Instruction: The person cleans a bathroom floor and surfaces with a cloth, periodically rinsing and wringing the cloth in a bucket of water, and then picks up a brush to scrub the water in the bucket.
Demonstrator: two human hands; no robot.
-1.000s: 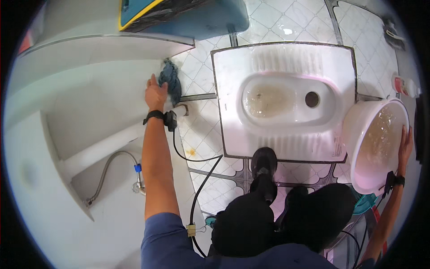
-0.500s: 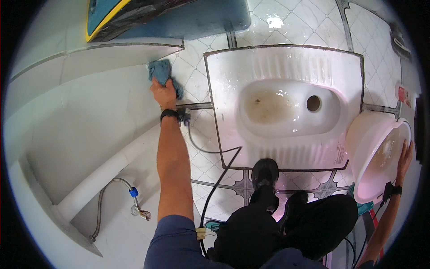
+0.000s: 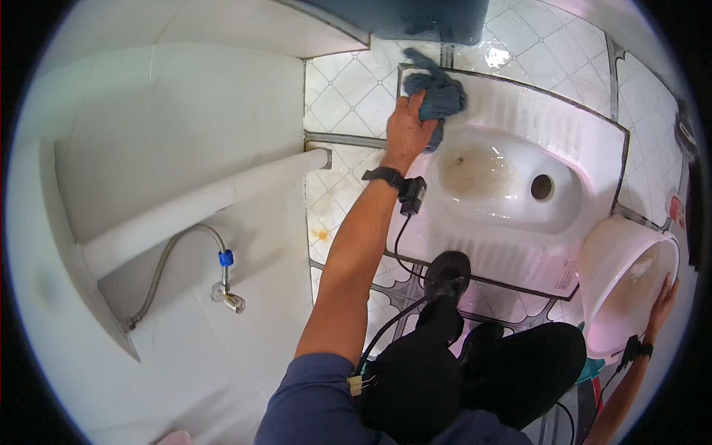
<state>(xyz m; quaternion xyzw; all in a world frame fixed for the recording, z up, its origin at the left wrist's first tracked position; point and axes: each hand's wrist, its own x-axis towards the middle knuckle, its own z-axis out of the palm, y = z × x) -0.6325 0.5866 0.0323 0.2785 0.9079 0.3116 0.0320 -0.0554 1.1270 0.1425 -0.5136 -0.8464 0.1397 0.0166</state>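
Bunched in my left hand [image 3: 409, 132] is a blue-grey cloth [image 3: 439, 96], lying over the upper left corner of the white squat toilet [image 3: 512, 256]. A loose end of the cloth trails up past the toilet's rim. Murky water [image 3: 475, 174] stands in the bowl, left of the dark drain hole [image 3: 543, 187]. At the right, my right hand [image 3: 662, 305] grips the rim of a tilted white bucket [image 3: 604, 248], fingers on its outer side. Cloudy, slightly foamy water shows inside the bucket.
A white pipe [image 3: 200, 204] runs along the left wall, with a metal hose [image 3: 165, 259] and small valve [image 3: 231, 298] below it. A dark blue bin-like object [image 3: 415, 18] stands at the top. My black shoe [image 3: 448, 276] rests at the toilet's near edge on wet tiles.
My left hand has carried the cloth rightward from the floor by the wall onto the toilet's corner. The view has shifted left. My right hand stays on the bucket.
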